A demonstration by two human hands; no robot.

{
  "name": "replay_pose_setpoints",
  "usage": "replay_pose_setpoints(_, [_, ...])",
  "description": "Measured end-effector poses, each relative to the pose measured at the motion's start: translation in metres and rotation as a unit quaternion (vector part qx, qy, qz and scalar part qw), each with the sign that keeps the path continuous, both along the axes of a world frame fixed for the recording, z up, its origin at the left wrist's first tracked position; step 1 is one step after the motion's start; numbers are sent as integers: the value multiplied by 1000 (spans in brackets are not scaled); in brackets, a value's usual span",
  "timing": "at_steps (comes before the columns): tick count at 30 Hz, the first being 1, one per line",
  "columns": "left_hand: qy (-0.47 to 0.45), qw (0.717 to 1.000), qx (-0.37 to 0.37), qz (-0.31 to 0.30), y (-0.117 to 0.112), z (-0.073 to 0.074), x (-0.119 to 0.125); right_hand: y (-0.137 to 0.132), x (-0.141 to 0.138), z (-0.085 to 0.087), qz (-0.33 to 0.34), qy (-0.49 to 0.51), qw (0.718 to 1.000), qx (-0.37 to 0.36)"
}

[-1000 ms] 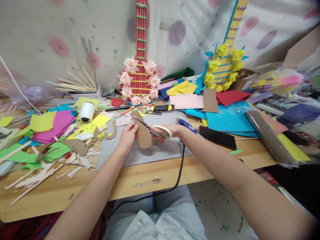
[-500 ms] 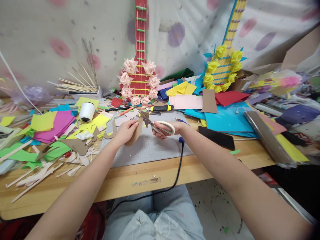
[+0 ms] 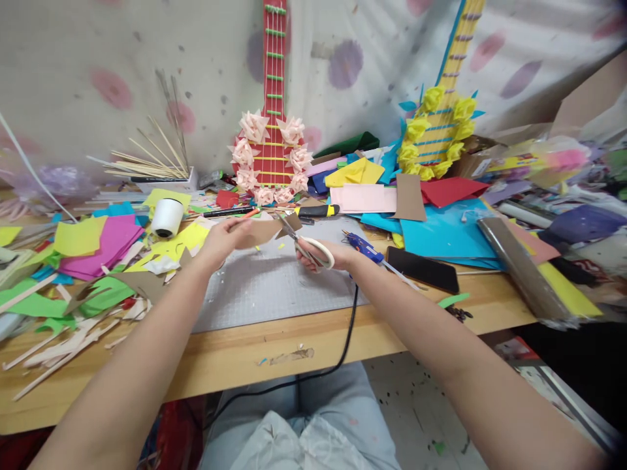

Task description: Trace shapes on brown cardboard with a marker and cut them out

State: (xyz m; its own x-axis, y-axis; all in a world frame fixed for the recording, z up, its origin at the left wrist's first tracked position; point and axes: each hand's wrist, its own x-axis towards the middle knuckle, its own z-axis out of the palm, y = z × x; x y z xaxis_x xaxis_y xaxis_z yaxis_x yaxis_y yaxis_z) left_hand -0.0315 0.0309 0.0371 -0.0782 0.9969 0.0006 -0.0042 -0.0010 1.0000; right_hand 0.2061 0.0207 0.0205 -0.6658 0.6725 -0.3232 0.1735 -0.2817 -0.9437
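Note:
My left hand [image 3: 221, 240] pinches the left end of a brown piece of cardboard [image 3: 262, 232], held a little above the grey cutting mat [image 3: 274, 287]. My right hand [image 3: 318, 253] grips a pair of scissors [image 3: 321, 253] with white handles. The dark blades point up and left and meet the cardboard's right end; whether they are cutting into it I cannot tell. Right of the right hand lies a blue glue gun [image 3: 363, 247], its black cable running down over the table edge.
Paper scraps [image 3: 98, 294] and a white roll [image 3: 167, 217] crowd the left. Behind stand a red paper guitar [image 3: 274, 156] with pink flowers and a yellow one [image 3: 435, 140]. A black phone [image 3: 422, 269] and blue sheets [image 3: 450, 235] lie right. A yellow-black cutter [image 3: 318, 211] lies behind the scissors.
My left hand has moved left and slightly up, and the cardboard has turned from hanging down to lying lengthwise between the hands. The scissors have shifted slightly left. More of the glue gun shows.

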Motion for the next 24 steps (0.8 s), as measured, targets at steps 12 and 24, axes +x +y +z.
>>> replay_pose_setpoints(12, [-241, 965, 19, 102, -13, -28, 42, 0, -52, -10, -18, 41, 999, 25])
replay_pose_setpoints(24, [-279, 960, -3, 38, -26, -26, 37, 4, -15, 8, 95, -98, 990, 20])
